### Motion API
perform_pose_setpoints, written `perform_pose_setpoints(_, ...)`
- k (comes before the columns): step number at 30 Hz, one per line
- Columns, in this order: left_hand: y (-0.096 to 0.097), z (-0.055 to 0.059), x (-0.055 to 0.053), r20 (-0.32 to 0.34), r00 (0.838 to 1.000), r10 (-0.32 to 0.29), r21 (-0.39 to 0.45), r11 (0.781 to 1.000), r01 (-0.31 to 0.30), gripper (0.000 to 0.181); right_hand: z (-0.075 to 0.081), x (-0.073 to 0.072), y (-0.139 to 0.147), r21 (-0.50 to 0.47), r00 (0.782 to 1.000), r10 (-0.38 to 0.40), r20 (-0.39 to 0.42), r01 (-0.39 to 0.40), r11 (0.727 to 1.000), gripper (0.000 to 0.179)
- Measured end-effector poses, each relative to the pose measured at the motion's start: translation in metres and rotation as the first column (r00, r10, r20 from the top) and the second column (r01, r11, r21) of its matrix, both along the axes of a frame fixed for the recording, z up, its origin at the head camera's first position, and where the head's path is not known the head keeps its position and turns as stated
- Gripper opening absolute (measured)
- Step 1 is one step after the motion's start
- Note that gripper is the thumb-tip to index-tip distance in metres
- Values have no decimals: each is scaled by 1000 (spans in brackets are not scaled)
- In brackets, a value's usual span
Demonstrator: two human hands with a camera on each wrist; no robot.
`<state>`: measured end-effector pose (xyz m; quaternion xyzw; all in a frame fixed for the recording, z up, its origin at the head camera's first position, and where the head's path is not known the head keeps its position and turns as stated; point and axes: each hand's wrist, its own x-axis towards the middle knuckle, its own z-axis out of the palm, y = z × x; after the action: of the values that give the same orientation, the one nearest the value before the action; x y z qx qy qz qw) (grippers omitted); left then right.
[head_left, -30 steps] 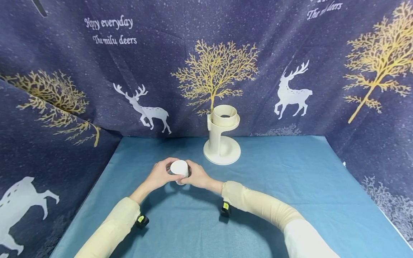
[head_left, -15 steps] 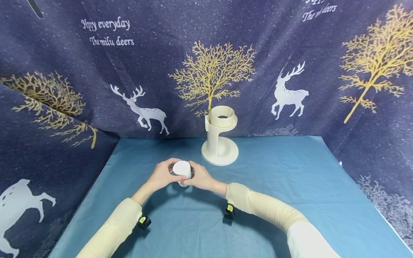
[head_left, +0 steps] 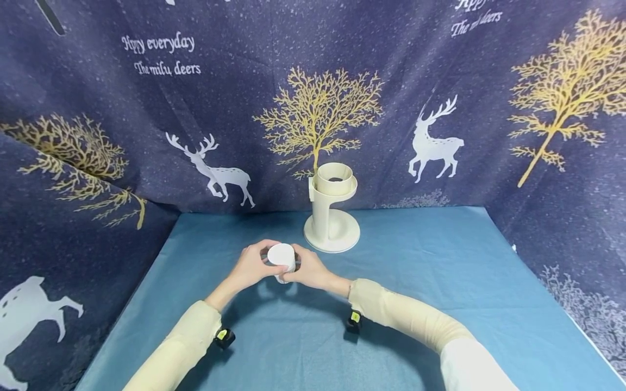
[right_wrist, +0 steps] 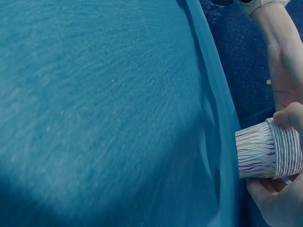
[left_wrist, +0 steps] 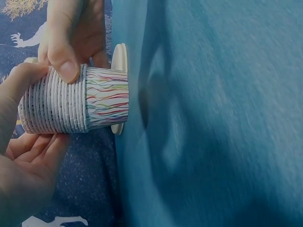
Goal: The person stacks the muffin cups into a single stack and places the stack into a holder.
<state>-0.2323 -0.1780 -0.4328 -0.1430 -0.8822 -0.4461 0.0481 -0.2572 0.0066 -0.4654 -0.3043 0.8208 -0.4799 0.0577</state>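
Observation:
A nested stack of paper cups [head_left: 282, 256], white with coloured wavy lines, is held upright between both hands over the blue cloth. My left hand [head_left: 251, 266] grips its left side, thumb at the front. From the right, my right hand [head_left: 311, 269] grips it too, its thumb beside the left one. In the left wrist view the rolled rims of the cup stack [left_wrist: 57, 106] lie packed together under the fingers, and the base shows a gap from the cloth. The right wrist view shows the patterned lower wall of the stack [right_wrist: 255, 151].
Behind and right of the hands stands a cream holder [head_left: 320, 217] with a round base and a ring at the top. A cream cup-like funnel [head_left: 335, 187] with a dark hole sits in that ring. The blue cloth [head_left: 415, 271] covers the table before a patterned curtain [head_left: 235, 98].
Both hands have shifted a little to the right with the cup stack, nearer to the cream holder. Their grip looks the same. The head view has drifted slightly.

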Motion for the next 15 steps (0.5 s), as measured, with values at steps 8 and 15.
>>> perform_pose_setpoints(8,13,1,-5,-4,1000,9,-6,1000,-9,55,2,-3,13,-52,1000,21,-1,-21,998,58)
perform_pose_setpoints(15,24,2,-8,19,1000,15,-4,1000,-15,55,0,-5,24,-16,999,-4,-38,3,1000,57)
